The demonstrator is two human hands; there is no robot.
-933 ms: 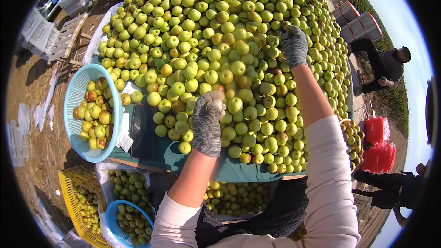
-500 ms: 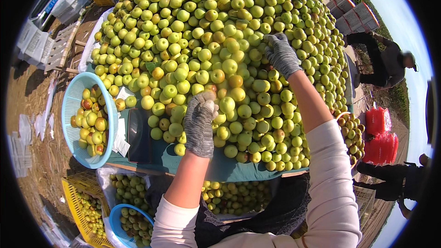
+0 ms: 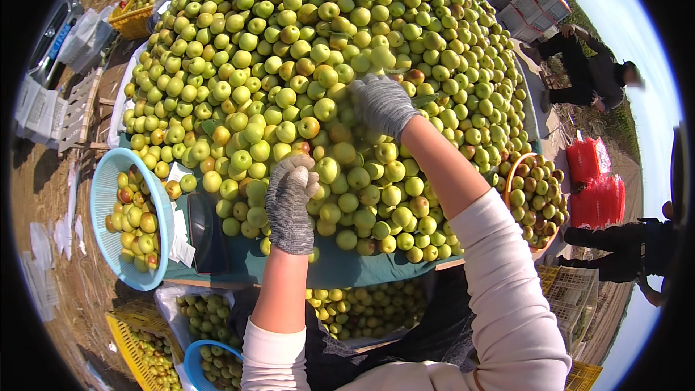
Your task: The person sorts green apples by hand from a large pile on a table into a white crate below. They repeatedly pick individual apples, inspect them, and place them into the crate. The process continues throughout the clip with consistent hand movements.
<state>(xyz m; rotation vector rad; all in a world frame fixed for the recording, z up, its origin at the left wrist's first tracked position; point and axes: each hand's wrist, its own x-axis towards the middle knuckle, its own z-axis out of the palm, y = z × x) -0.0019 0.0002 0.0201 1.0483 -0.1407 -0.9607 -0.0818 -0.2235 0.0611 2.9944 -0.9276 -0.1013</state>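
I judged the step as picking through green fruits [image 3: 260, 150] heaped right of the light-blue basket [image 3: 166, 226], my left hand [image 3: 289, 195] curled, right hand [image 3: 384, 106] farther from it, whether holding any I couldn't tell; next seemingly called for a light pinch.

we see bright, hard sunlight, with small highlights on the fruit [image 3: 253, 132] and dark shadows across the ground [image 3: 43, 195] at left. the right hand [image 3: 384, 105] looks slightly motion-blurred; straight edges bow toward a black, blue-fringed rim.
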